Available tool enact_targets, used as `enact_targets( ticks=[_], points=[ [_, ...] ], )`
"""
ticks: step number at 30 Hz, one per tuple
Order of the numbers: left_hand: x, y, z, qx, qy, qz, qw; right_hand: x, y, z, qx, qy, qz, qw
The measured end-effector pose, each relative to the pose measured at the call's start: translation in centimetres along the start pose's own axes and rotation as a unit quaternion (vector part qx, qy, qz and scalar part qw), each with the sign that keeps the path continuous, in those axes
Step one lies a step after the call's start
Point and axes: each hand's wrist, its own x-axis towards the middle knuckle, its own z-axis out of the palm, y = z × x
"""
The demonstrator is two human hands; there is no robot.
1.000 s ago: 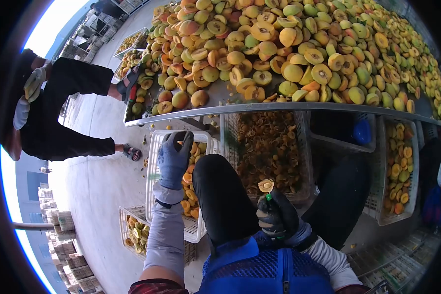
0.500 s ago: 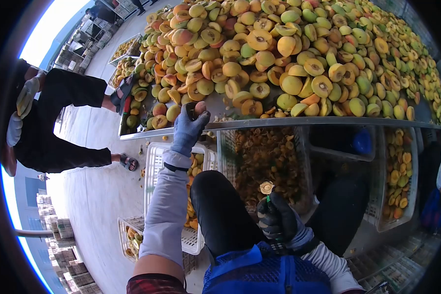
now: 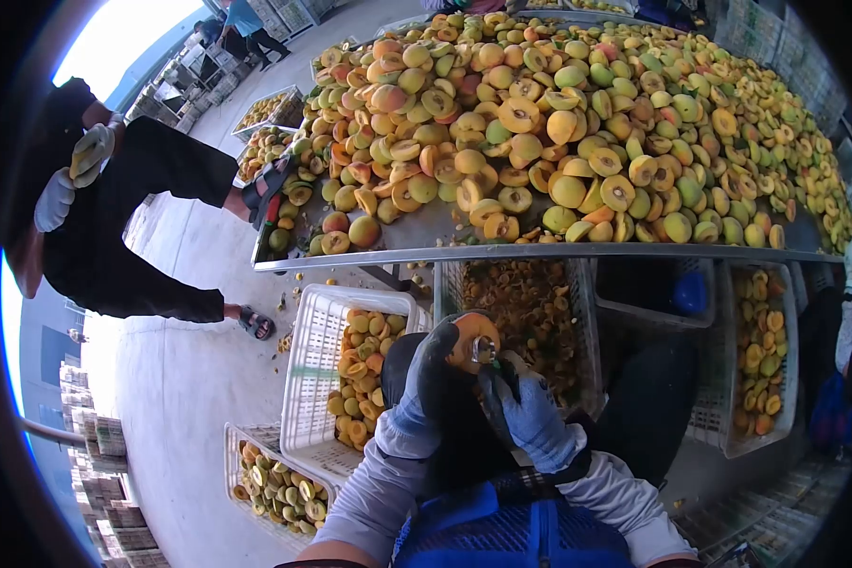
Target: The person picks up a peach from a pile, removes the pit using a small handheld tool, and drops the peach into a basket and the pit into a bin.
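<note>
A cut fruit half (image 3: 473, 333) sits in the left hand (image 3: 431, 371), above the person's lap, its orange cut face turned toward the right hand (image 3: 532, 417). The gloved left fingers are clamped around its rounded side. The right hand is closed on a small tool (image 3: 486, 352), whose bright metal tip meets the middle of the cut face; the grip is mostly hidden within the glove.

Just beyond both hands stands a crate of brown pieces (image 3: 452, 284), partly covered by the fruit half. Farther ahead, the metal table edge (image 3: 540, 252) runs crosswise, apart from the hands, with a gap of air before it. Behind that edge rises a heap of fruit (image 3: 577, 123).

Left of the left hand, beyond the knee, is a white crate (image 3: 298, 379) of fruit, and nearer the body a lower crate (image 3: 233, 464). Past them stretches open floor (image 3: 185, 369), up to a standing person (image 3: 175, 170). To the right of the right hand, past the other knee, another fruit crate (image 3: 715, 402) stands near the table's underside.
</note>
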Motion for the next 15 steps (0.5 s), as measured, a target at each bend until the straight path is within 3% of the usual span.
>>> enact_targets(
  ticks=[2,3,7,9,10,12,13,15],
  points=[
    [0.1,0.8,0.4,0.133,-0.007,-0.039,0.99,0.1,-1.5,-0.5,-0.224,-0.036,-0.037,0.973],
    [-0.1,0.3,0.3,0.228,-0.005,0.012,0.974,0.0,-1.8,-0.4,-0.22,-0.02,-0.039,0.974],
    [-1.2,0.1,1.1,0.258,0.005,0.025,0.966,-1.0,-2.6,-0.7,-0.252,-0.032,-0.033,0.967],
    [-1.3,-1.2,0.2,0.368,-0.032,0.188,0.91,-1.5,-2.6,-0.9,-0.277,-0.049,-0.018,0.959],
    [-1.4,-1.5,-0.2,0.369,-0.034,0.188,0.909,-1.8,-2.2,-0.8,-0.276,-0.048,-0.018,0.96],
    [-1.7,-1.0,0.3,0.289,-0.018,-0.001,0.957,-2.9,-0.7,-0.5,-0.217,-0.01,-0.06,0.974],
    [-1.9,-1.1,0.5,0.29,-0.018,-0.006,0.957,-3.5,-0.1,-0.5,-0.216,-0.01,-0.056,0.975],
    [-2.0,-1.5,0.8,0.237,0.023,-0.035,0.971,-4.4,1.1,-0.4,-0.158,-0.078,0.042,0.983]
  ],
)
